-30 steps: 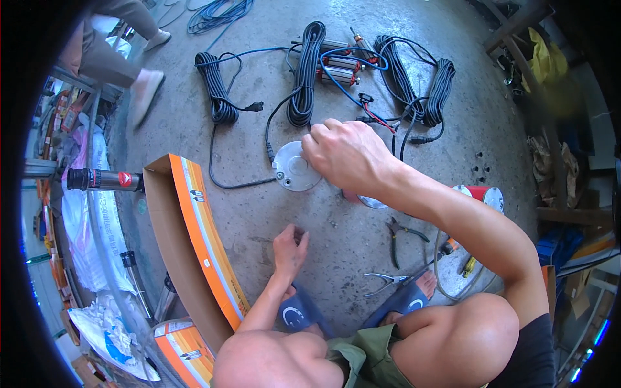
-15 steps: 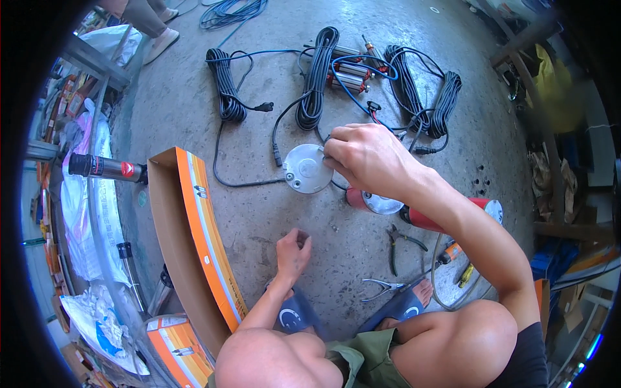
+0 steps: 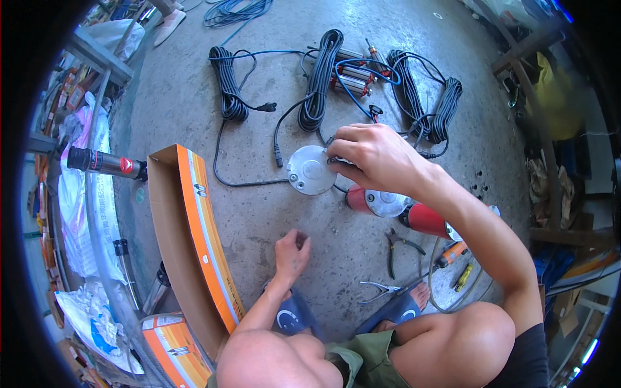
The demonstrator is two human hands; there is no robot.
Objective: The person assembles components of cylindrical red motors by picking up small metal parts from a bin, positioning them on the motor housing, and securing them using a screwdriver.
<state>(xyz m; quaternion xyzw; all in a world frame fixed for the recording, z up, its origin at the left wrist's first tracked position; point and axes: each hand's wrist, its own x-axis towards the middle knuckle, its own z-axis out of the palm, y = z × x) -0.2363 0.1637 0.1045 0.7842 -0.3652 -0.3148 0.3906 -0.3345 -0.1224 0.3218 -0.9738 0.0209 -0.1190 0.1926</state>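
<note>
A round grey metal end face point(image 3: 312, 170) with small holes near its rim lies in front of me. My right hand point(image 3: 372, 152) reaches over its right edge, fingers pinched at the rim around something small and dark that I cannot make out. My left hand point(image 3: 292, 254) hovers above the floor nearer to me, its fingers curled; whatever they hold, if anything, is hidden. A black cable point(image 3: 252, 183) runs up to the disc's left side. Beneath my right forearm lie two red cylinders with grey ends, a nearer one point(image 3: 428, 220) and another point(image 3: 359, 198).
Bundled black cables point(image 3: 321, 81) and silver cylinders point(image 3: 354, 81) lie farther off. Pliers with dark handles point(image 3: 392, 253), silver pliers point(image 3: 380, 291) and a yellow-handled tool point(image 3: 463, 277) rest near my right foot. A long open orange carton point(image 3: 206, 239) stands at my left. Another person's foot point(image 3: 169, 27) shows at the far left.
The view has shifted slightly. My right hand stays at the disc's right rim, its fingers a little differently placed, with a small dark spot now showing at the fingertips. My left hand is nearly unmoved.
</note>
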